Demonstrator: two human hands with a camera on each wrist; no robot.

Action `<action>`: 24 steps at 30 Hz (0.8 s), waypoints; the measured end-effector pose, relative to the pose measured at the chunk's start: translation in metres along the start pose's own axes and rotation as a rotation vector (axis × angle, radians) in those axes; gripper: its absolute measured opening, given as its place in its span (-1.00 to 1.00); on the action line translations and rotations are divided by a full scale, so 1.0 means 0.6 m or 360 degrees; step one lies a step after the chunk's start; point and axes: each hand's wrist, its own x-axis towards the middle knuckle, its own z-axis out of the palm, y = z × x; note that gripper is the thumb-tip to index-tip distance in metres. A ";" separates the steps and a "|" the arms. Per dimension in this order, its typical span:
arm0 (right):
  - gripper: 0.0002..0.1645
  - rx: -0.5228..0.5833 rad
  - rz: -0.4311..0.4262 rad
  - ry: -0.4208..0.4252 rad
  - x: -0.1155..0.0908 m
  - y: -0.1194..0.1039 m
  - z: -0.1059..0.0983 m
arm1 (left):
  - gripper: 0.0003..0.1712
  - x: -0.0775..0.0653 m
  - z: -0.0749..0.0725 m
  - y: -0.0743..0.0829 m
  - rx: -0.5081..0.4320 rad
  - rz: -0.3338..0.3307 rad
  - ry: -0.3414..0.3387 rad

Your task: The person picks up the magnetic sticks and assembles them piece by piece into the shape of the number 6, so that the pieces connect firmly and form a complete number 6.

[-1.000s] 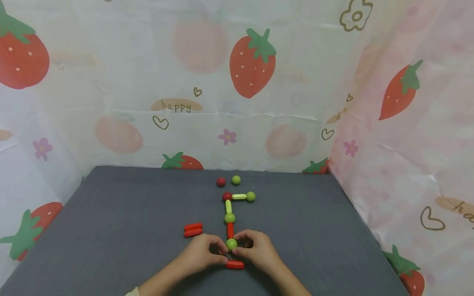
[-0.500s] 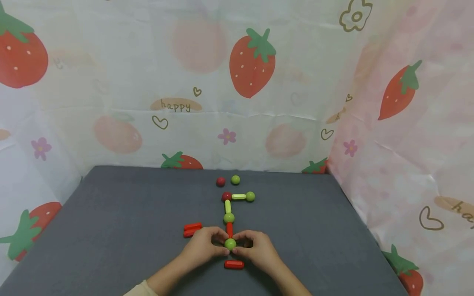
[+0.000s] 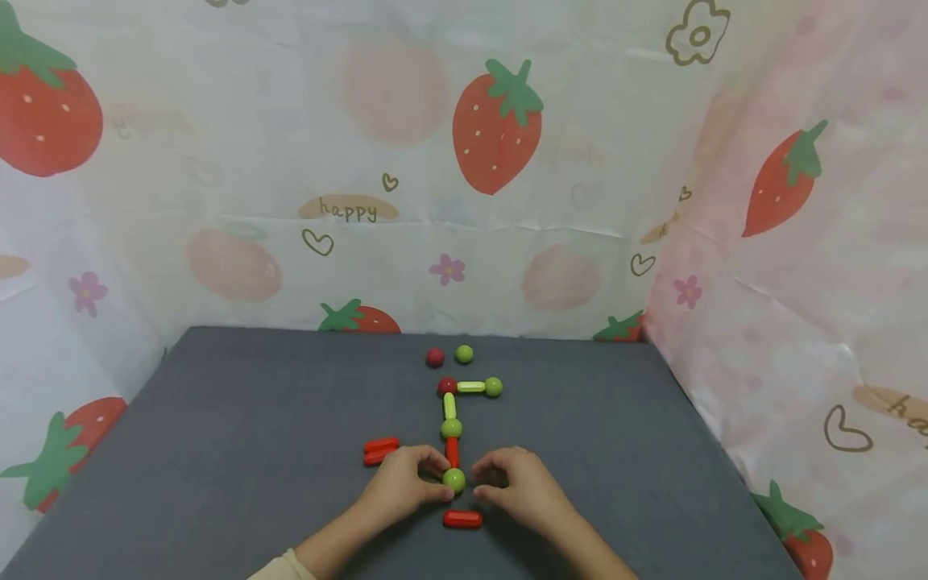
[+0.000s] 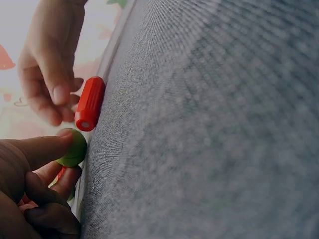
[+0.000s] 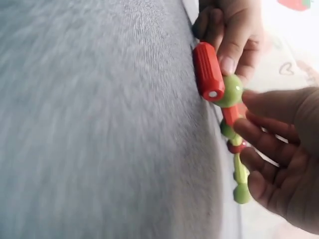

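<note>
A chain of balls and rods lies on the grey table. Its near end is a green ball [image 3: 453, 481], joined to a red rod [image 3: 453, 453]. My left hand [image 3: 406, 482] pinches that ball between thumb and fingers; the left wrist view shows the thumb [image 4: 47, 149] on it. Just right of the ball, my right hand [image 3: 524, 487] holds nothing, its fingers loosely bent and apart from it. Nearest the front lies a loose red rod [image 3: 462, 519], crosswise below the ball. Farther up the chain come a green ball [image 3: 451, 428], a yellow-green rod [image 3: 449, 406] and a red ball [image 3: 447, 387].
From the red ball another yellow-green rod [image 3: 470, 387] runs right to a green ball [image 3: 494, 387]. Behind them sit a loose red ball [image 3: 435, 357] and green ball [image 3: 464, 354]. Two red rods [image 3: 381, 445] lie beside the left hand. A strawberry-print cloth [image 3: 406, 169] hangs behind the table.
My left hand has shifted up and closed around the near green ball. My right hand has let go of that ball and moved slightly right.
</note>
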 end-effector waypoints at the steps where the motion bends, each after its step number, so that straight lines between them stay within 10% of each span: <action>1: -0.75 -0.0043 -0.0020 -0.0034 -0.003 -0.001 -0.003 | -0.66 0.000 0.000 0.000 0.0000 0.0001 -0.0001; 9: -0.72 0.0008 -0.0127 -0.0365 -0.019 0.003 0.005 | -0.66 -0.003 -0.001 0.002 0.0011 -0.0005 -0.0014; 24: -0.78 -0.0047 -0.0183 -0.0295 -0.017 0.005 0.015 | -0.65 -0.008 -0.002 0.007 -0.0015 0.0004 -0.0022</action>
